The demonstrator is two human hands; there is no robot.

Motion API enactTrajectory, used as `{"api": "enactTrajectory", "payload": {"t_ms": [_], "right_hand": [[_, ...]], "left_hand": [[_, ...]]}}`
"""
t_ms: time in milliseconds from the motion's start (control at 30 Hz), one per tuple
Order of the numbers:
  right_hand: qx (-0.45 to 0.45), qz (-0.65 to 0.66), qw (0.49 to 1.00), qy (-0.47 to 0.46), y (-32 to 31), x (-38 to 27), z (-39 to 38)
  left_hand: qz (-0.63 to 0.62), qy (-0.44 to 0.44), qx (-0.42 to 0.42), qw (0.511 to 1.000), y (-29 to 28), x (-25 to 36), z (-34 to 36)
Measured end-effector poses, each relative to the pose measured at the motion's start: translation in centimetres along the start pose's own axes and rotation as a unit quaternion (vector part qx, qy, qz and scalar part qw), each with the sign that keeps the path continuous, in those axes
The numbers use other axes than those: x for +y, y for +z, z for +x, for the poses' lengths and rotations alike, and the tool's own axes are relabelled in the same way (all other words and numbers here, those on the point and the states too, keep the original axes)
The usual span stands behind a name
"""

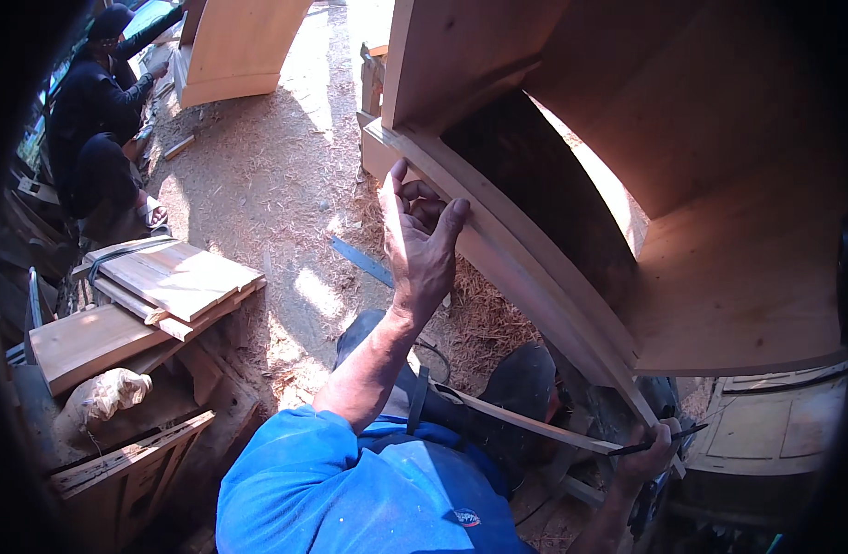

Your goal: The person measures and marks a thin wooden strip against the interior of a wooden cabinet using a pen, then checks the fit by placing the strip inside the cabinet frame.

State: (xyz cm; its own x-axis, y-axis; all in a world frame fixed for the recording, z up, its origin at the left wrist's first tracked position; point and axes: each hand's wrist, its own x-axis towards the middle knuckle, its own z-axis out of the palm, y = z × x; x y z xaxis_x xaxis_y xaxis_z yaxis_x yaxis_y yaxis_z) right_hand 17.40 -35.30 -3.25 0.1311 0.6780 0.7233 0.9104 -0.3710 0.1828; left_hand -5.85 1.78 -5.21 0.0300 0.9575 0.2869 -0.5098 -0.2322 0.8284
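A large curved wooden piece (747, 305) with upright panels stands on the right. Along its near curved edge runs a long wooden strip (571, 319). My left hand (422, 245) is at the far part of the strip, its thumb and index finger against the wood and the other fingers curled in. Lower right, my right hand (653, 451) is closed around a slim black pen-like marker (690, 431), next to the strip's near end. That hand's fingers are partly hidden, so whether it also grips the strip is unclear.
Wood shavings cover the floor (248, 152), where a blue flat bar (361, 261) lies. Stacked boards (179, 277) stand at left beside a pale wrapped bundle (108, 395). Another person (96, 120) crouches far left near another curved wooden piece (239, 46). A panelled board (765, 420) lies lower right.
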Motion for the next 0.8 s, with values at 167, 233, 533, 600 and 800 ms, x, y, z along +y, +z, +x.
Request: {"api": "enactTrajectory", "payload": {"t_ms": [167,233,533,600,800], "right_hand": [[-0.032,0.017,0.999,-0.028,0.8,0.0,0.5],[-0.073,0.037,0.996,-0.029,0.3,-0.8,1.7],[-0.111,-0.005,0.994,-0.002,1.2,0.9,1.2],[-0.095,-0.002,0.996,-0.001,1.6,1.2,0.5],[-0.089,-0.001,0.996,-0.005,1.4,0.5,1.7]], "left_hand": [[-0.005,0.003,0.000,1.000,0.0,-0.5,-0.1],[-0.004,-0.004,0.006,1.000,-0.1,-0.4,-0.3],[0.019,0.000,-0.007,1.000,0.1,-0.1,0.0],[0.035,0.010,-0.009,0.999,0.3,-0.5,-0.3],[0.453,0.339,-0.048,0.823,-0.7,-0.1,0.0]]}}
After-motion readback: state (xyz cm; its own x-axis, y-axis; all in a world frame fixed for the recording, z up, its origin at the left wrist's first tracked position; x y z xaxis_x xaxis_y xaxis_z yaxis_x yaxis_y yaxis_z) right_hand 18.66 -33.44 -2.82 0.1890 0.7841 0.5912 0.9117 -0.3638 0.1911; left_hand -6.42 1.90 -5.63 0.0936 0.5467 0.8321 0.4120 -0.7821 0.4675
